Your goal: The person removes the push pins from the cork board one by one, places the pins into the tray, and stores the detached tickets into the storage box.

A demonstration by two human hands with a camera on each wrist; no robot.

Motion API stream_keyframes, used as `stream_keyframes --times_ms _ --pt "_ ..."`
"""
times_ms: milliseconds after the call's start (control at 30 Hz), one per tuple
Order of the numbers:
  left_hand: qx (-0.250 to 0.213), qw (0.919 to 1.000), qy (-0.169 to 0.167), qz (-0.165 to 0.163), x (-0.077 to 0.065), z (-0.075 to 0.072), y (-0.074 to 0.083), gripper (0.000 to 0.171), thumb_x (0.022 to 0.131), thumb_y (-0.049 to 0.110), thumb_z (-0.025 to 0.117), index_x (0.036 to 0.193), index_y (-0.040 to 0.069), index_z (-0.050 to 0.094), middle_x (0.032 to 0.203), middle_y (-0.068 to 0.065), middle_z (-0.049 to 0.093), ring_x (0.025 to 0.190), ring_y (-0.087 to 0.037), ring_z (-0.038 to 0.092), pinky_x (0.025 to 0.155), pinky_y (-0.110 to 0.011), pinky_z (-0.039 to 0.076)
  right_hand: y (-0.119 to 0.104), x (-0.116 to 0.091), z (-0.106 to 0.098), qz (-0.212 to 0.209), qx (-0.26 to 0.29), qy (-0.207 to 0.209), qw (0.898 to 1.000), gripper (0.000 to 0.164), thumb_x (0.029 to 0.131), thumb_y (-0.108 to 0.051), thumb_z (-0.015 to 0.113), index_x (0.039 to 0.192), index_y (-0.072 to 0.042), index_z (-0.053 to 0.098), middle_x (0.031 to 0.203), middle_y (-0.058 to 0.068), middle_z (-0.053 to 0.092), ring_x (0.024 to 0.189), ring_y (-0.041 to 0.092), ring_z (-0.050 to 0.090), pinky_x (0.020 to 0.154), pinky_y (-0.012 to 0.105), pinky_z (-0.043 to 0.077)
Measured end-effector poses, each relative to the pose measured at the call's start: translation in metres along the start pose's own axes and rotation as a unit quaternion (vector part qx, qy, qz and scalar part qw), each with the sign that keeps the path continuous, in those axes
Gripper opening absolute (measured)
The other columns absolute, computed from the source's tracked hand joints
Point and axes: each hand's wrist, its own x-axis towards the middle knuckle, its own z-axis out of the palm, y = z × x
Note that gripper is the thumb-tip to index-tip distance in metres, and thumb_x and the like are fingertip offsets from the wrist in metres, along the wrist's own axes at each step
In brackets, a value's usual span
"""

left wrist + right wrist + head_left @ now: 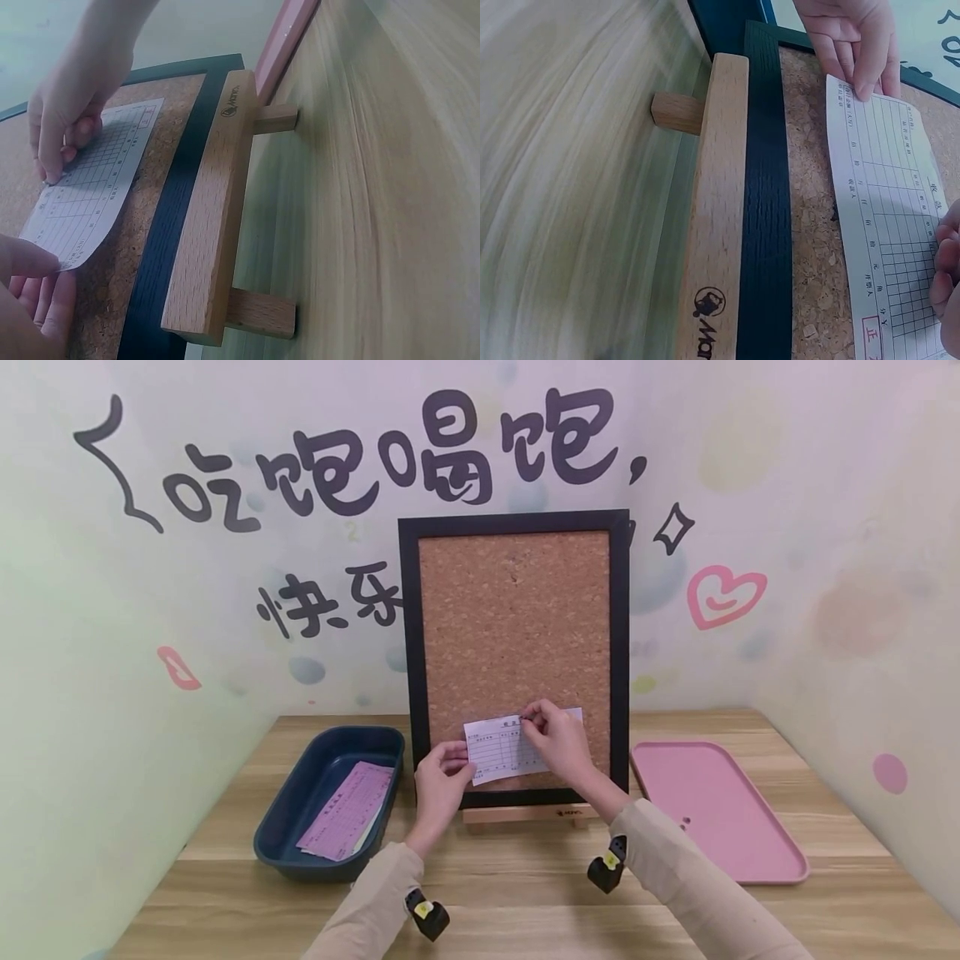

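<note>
A white printed form with ruled lines lies against the lower part of a cork board in a black frame. My left hand pinches the form's lower left corner between thumb and fingers, as the left wrist view also shows. At the form's top edge, near its middle, my right hand presses with thumb and fingers pinched around a small dark pin, mostly hidden by the fingertips. In the right wrist view the form bows slightly away from the cork.
The board stands on a wooden easel on a wood-grain table. To the left is a dark blue bin holding pink slips and other paper. On the right lies a pink tray with a few tiny dark pieces.
</note>
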Motion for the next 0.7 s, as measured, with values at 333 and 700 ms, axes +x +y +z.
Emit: stream_keyframes --times_ms 333,700 --pt "-0.016 0.9999 -0.001 0.003 -0.0004 0.0004 -0.0023 0.022 0.075 -0.006 0.067 0.096 -0.005 0.062 0.090 -0.018 0.064 0.078 -0.027 0.063 0.074 -0.038 0.052 -0.0018 -0.0003 -0.0024 0.009 0.000 -0.016 1.000 0.005 0.084 -0.008 0.061 0.087 -0.004 0.061 0.066 0.000 0.056 0.054 0.010 0.045 0.047 0.020 0.036" --pt "-0.008 0.9999 0.009 0.007 0.0009 0.0000 -0.0016 0.017 0.075 -0.007 0.066 0.091 -0.005 0.063 0.086 -0.017 0.065 0.076 -0.026 0.064 0.072 -0.031 0.053 -0.0084 0.0024 -0.0070 0.006 -0.049 -0.035 0.998 0.003 0.083 -0.008 0.061 0.086 -0.006 0.063 0.066 0.000 0.058 0.052 0.009 0.045 0.047 0.022 0.037"
